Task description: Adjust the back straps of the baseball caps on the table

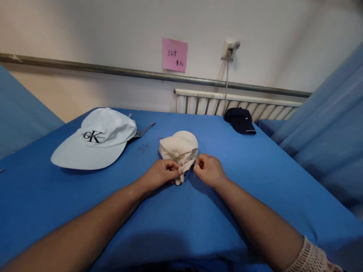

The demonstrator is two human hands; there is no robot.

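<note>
A cream cap (pixel 181 142) lies in the middle of the blue-covered table, its back opening and strap facing me. My left hand (pixel 162 173) pinches the strap near its loose end. On the other side, my right hand (pixel 209 169) has its fingers closed at the strap's right part, where it joins the cap. The strap (pixel 187 165) runs between both hands, lifted a little off the cloth. Fingertips hide parts of it, and I cannot make out its fastening.
To the left sits a large white cap (pixel 104 132) with black letters, its grey strap sticking out. A dark navy cap (pixel 240 120) lies at the table's far right corner. Behind are a radiator (pixel 204 104), a metal rail (pixel 127 71) and a pink note (pixel 174 54). Blue curtains (pixel 326 139) flank the table.
</note>
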